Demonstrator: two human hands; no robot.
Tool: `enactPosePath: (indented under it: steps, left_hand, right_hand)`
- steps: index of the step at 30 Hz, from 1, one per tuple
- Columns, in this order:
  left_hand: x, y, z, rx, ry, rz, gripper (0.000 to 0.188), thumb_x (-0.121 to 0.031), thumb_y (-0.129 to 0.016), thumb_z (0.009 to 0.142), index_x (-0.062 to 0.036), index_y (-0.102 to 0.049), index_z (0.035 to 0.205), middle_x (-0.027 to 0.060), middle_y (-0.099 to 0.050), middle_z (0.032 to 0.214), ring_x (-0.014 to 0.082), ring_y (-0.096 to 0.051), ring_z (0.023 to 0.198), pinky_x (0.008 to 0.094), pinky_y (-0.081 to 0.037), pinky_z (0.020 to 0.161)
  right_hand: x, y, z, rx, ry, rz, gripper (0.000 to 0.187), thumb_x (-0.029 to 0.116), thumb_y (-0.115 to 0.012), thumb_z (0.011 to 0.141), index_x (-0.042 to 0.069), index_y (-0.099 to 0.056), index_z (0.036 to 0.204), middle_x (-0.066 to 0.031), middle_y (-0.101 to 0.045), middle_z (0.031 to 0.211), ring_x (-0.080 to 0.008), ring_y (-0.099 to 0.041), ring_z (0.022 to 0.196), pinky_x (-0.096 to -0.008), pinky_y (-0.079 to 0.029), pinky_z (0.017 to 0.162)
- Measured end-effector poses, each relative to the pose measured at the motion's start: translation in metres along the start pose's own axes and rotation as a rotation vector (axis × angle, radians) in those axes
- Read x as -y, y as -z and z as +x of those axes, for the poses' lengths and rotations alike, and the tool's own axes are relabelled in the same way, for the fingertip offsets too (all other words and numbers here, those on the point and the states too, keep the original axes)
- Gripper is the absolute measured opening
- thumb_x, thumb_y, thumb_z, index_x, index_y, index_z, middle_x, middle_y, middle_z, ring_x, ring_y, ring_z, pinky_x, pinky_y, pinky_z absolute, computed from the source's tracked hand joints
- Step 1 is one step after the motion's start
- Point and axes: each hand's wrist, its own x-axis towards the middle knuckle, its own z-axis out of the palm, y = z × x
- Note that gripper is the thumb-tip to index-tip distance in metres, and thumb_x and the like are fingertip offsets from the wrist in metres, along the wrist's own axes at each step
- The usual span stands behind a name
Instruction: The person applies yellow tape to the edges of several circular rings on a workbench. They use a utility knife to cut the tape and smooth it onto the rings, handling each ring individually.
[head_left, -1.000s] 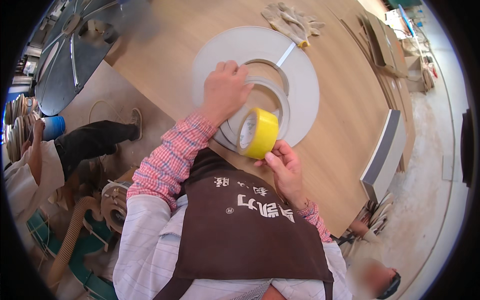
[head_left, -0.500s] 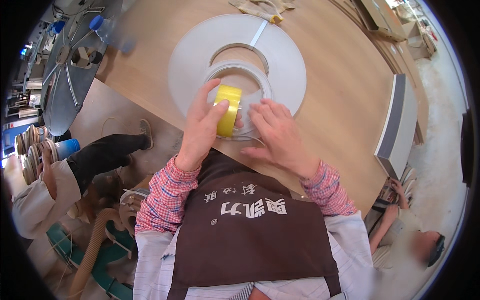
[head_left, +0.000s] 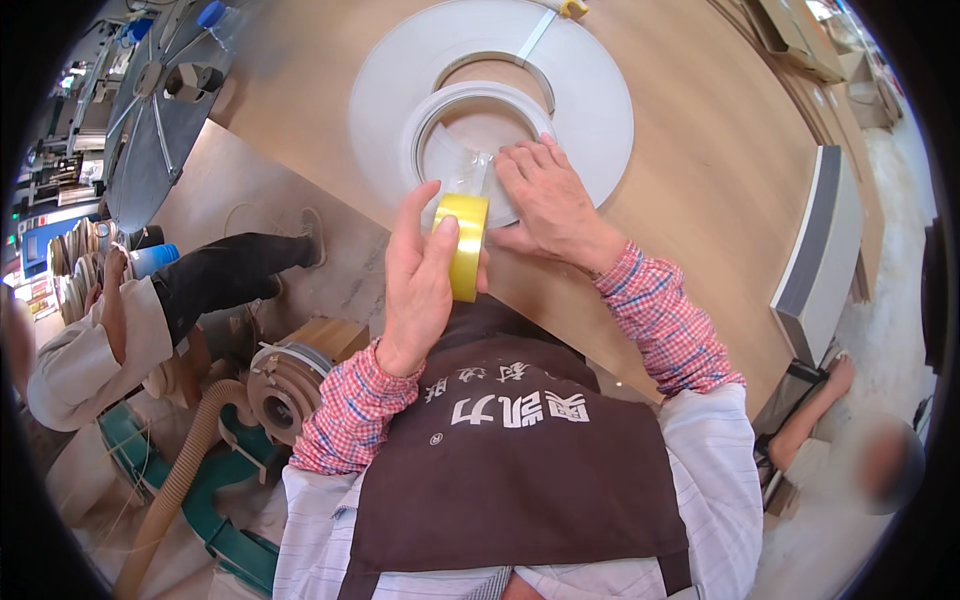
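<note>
My left hand [head_left: 412, 285] is closed round a roll of yellow-looking packing tape [head_left: 464, 250], thumb on its outer face. A clear strip of tape [head_left: 468, 175] runs from the roll across the opening of a small white coil of banding [head_left: 411, 152]. My right hand [head_left: 562, 205] grips the right side of that coil, fingers over the ring and thumb toward me; the fingertips are partly hidden. The small coil lies over the near part of a large flat white coil [head_left: 592, 105], which has a pale strap [head_left: 537, 36] across its far side.
Both coils lie on a brown tabletop [head_left: 700, 220]. A grey-and-white block [head_left: 815, 250] stands along its right edge. A blue-capped bottle [head_left: 213, 16] is at the far left. People [head_left: 128, 325] are nearby on both sides. Green machinery [head_left: 200, 500] with a tan hose [head_left: 183, 480] stands lower left.
My right hand has moved up onto the small coil's right side. The tape roll has come slightly toward me, and a clear strip now shows between it and the coil.
</note>
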Motion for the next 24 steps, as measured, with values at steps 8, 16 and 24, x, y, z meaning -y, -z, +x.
enactPosePath:
  steps: [8, 16, 24]
  left_hand:
    - [0.035, 0.018, -0.03, -0.033, 0.221, -0.092, 0.047, -0.023, -0.048, 0.11, -0.0009, -0.036, 0.15, 0.0132, -0.067, 0.089, 0.0166, -0.064, 0.064, 0.0286, -0.053, 0.059]
    - [0.046, 0.028, -0.035, -0.025, 0.278, -0.068, 0.04, -0.019, -0.048, 0.109, -0.0001, -0.04, 0.143, 0.0113, -0.066, 0.088, 0.015, -0.063, 0.064, 0.0278, -0.052, 0.058]
    - [0.076, 0.068, -0.066, -0.076, 0.295, 0.118, 0.043, -0.015, -0.054, 0.106, 0.0007, -0.042, 0.143, 0.0106, -0.066, 0.089, 0.0131, -0.063, 0.063, 0.027, -0.051, 0.052]
  right_hand:
    - [0.001, 0.001, 0.002, 0.01, -0.057, 0.05, 0.08, 0.037, -0.091, 0.065, -0.001, -0.055, 0.125, -0.0168, -0.061, 0.123, -0.0351, -0.057, 0.123, -0.0571, -0.037, 0.117]
    - [0.007, -0.002, 0.002, 0.033, -0.061, 0.042, 0.082, 0.036, -0.091, 0.065, -0.001, -0.054, 0.128, -0.0174, -0.061, 0.123, -0.0356, -0.057, 0.122, -0.0573, -0.036, 0.117]
    - [0.06, -0.007, -0.01, 0.07, -0.093, 0.058, 0.084, 0.038, -0.09, 0.067, -0.002, -0.052, 0.13, -0.0171, -0.06, 0.124, -0.0363, -0.055, 0.123, -0.0574, -0.034, 0.117]
